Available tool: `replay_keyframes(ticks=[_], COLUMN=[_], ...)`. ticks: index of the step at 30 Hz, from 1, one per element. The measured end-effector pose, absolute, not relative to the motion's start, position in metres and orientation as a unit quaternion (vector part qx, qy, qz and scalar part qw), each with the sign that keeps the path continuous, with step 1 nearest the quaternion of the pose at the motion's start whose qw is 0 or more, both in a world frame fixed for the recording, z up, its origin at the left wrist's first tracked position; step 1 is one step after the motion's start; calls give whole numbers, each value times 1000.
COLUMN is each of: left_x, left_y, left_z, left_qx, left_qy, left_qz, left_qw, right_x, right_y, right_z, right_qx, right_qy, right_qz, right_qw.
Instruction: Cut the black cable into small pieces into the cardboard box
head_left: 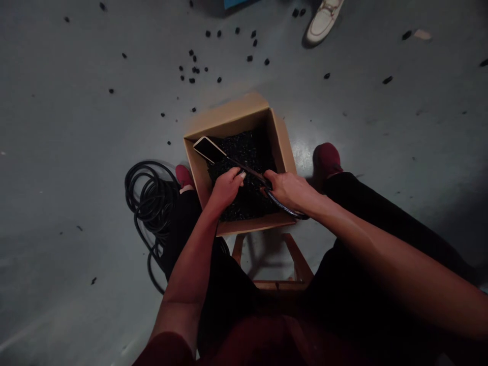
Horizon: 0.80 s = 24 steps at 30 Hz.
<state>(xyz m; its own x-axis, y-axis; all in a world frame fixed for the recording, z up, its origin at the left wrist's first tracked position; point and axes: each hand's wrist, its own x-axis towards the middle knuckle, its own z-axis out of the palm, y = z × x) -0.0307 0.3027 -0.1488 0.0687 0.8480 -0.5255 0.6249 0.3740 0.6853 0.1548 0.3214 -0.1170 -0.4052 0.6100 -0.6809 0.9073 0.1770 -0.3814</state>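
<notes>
An open cardboard box (285, 142) on the floor holds many small black pieces (244, 145). Above it my right hand (284, 188) is closed round a dark, thin-shafted tool (249, 170) and the end of a black cable (282, 205). My left hand (230, 187) is closed near the tool's shaft; whatever lies between its fingers is too small and dark to make out. Toward the box's upper left corner lies a flat black rectangular thing with a pale edge (209, 149), which seems to line up with the shaft.
Coiled black cable or hose (152, 198) lies on the floor left of the box. Small black pieces (194, 69) are scattered beyond it. Another person's pale shoe (323, 24) stands at the top. A wooden stool (282, 285) is between my legs.
</notes>
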Motion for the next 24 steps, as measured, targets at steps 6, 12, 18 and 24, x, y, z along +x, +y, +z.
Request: replay_keyframes(ticks=[6, 12, 18, 24], left_x=[-29, -28, -23, -36], left_y=[302, 300, 302, 307], left_z=[-150, -154, -152, -138], left_qx=[582, 537, 363, 359], left_qy=[668, 671, 664, 631], left_qz=[70, 65, 194, 268], left_qw=[459, 507, 625, 634], right_x=[161, 168, 176, 185], right_y=[321, 322, 331, 343], right_z=[-125, -123, -118, -113], right_qx=[502, 500, 513, 569], right_qy=[748, 766, 778, 753], right_qz=[-380, -343, -297, -301], right_qw=[211, 216, 210, 139])
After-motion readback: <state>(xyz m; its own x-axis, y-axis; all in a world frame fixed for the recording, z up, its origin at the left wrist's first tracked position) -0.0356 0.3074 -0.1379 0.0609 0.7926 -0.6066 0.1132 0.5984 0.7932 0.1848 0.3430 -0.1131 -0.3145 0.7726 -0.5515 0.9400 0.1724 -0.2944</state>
